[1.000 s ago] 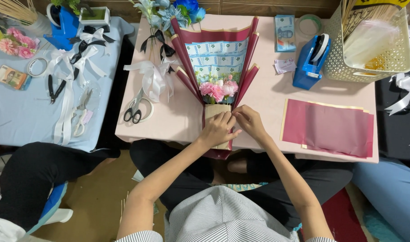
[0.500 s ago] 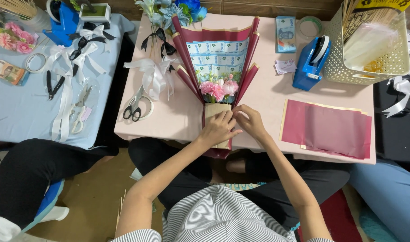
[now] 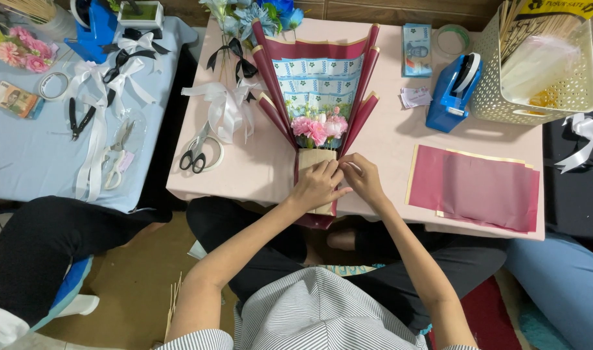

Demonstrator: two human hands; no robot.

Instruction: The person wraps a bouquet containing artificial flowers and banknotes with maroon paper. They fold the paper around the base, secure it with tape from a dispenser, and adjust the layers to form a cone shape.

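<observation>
1. A person seated at a pink bench (image 3: 387, 149) looked down on a fan-shaped bouquet (image 3: 319, 91) lying flat at the middle of the bench, with its narrow stem end at the near edge.
2. The bouquet had dark red wrapping paper with gold edging, rows of folded banknotes spread across its wide top, and a cluster of pink flowers (image 3: 319, 126) just above a tan paper wrap (image 3: 314, 159) at the neck.
3. The left hand (image 3: 317, 186) lay curled over the tan wrap, fingers bent and pressing on it; the right hand (image 3: 363, 178) touched it from the other side, with thumb and fingers pinched together at the seam.
4. Judged by its look, the bouquet was light, its paper stiff but easily creased and its flowers delicate, so the bound neck seemed the safest place to hold it.
5. Scissors (image 3: 194, 155) and white ribbon (image 3: 222, 107) lay toward the left edge, a blue tape dispenser (image 3: 453, 91) and a cream basket (image 3: 536, 71) toward the far right corner, and loose red paper sheets (image 3: 478, 188) at the near right corner.
6. The hands hid the seam, so what the fingertips gripped could not be made out; the bouquet's lower tip hung past the near edge.
</observation>
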